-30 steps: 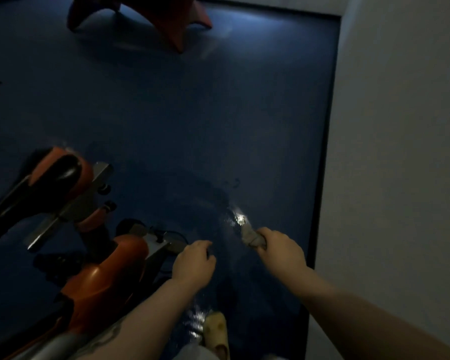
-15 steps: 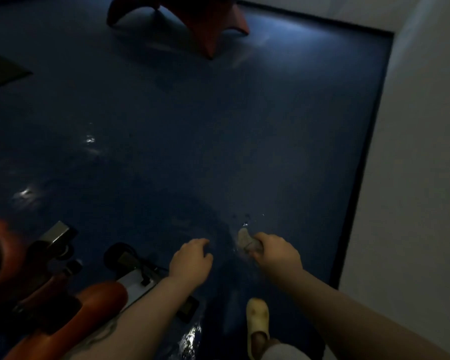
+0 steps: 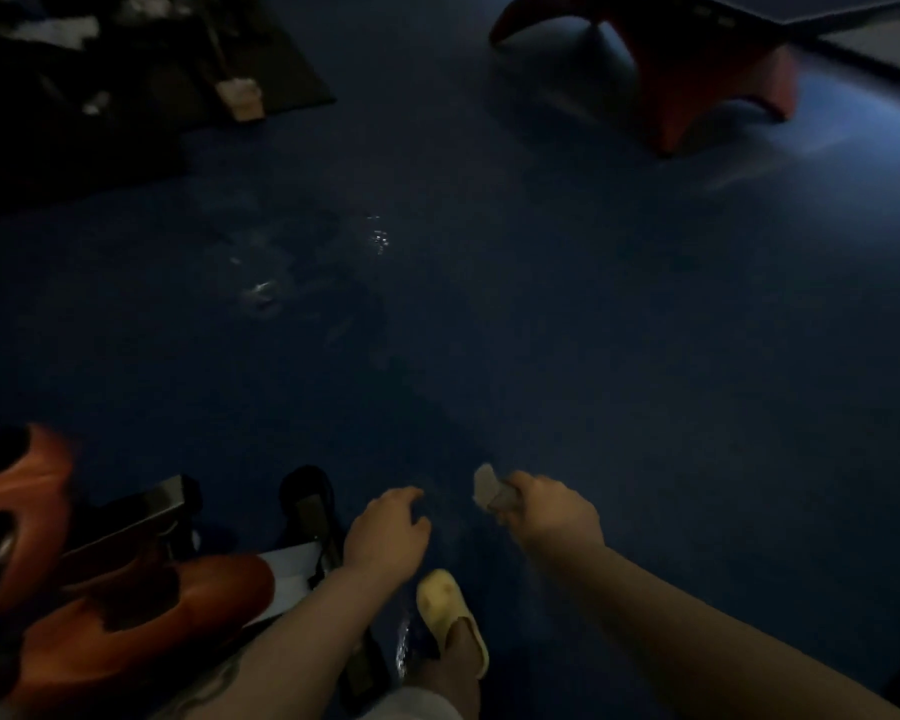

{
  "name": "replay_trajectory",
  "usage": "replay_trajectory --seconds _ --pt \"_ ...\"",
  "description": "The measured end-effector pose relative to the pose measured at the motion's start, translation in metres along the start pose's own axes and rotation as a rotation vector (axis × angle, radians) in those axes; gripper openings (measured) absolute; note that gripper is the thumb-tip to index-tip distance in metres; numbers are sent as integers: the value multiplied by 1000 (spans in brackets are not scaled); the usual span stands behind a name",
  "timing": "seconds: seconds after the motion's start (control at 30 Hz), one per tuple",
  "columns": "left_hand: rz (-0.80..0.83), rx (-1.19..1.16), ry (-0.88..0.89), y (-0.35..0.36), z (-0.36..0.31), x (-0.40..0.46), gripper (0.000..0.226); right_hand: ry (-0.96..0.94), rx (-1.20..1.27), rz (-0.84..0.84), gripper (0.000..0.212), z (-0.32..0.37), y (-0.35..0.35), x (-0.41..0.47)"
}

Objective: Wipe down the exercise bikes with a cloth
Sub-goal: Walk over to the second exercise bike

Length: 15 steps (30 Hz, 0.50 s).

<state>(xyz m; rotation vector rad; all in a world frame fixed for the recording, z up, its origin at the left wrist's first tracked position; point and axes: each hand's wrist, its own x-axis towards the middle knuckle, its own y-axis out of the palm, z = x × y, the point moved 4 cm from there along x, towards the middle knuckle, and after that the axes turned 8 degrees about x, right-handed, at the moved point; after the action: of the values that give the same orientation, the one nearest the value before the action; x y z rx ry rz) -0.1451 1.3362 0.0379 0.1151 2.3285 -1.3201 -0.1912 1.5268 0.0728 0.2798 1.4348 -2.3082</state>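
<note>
An orange and black exercise bike (image 3: 126, 600) fills the lower left corner, seen from above in dim light. My left hand (image 3: 385, 532) hovers just right of its frame with fingers loosely curled, holding nothing. My right hand (image 3: 552, 517) is closed around a small grey cloth (image 3: 487, 488), whose end sticks out of the fist to the left. Both hands are held over the dark blue floor, apart from the bike. A second orange bike base (image 3: 697, 80) stands at the top right.
My foot in a yellow slipper (image 3: 450, 613) stands between my arms. Wet glints (image 3: 380, 239) mark the blue floor (image 3: 593, 330) ahead. A dark mat with clutter (image 3: 141, 70) lies at the top left. A pale wall base (image 3: 879, 39) shows at the top right.
The view has swung left and away from the right wall. The bike has slid toward the lower left, and both hands have come off it; the cloth stays in my right hand.
</note>
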Motion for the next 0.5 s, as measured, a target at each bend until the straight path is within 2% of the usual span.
replay_trajectory --seconds 0.5 --pt "-156 -137 -303 -117 29 175 47 -334 -165 198 19 123 -62 256"
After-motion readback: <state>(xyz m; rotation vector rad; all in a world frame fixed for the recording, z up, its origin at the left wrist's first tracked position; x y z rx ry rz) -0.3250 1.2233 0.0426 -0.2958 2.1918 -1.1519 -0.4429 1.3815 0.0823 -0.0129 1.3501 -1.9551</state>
